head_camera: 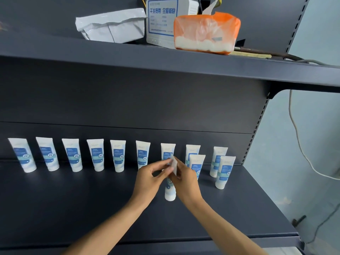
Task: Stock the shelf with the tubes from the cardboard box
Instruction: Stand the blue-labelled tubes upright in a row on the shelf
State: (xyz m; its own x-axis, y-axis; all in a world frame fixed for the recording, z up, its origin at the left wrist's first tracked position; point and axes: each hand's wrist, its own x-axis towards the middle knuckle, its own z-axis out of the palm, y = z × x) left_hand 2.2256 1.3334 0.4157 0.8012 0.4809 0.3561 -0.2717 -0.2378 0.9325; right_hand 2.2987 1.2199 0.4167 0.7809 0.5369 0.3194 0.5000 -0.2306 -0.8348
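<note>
Bare dark shelf point(73, 208) lies open left of the hands, before a back row of tubes point(95, 155). Left hand point(150, 181) and right hand point(185, 181) both pinch one upright white-and-blue tube point(170, 192) mid-shelf; two front tubes point(224, 173) stand right.

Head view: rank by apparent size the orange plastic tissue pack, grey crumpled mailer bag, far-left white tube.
1-2. Grey crumpled mailer bag and orange plastic tissue pack: look alike, not ranked.
3. Far-left white tube: clearly smallest, though at a different distance.

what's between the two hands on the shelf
In the head view, a white tube stands cap down between the left hand and right hand; both pinch its flat top end.
</note>
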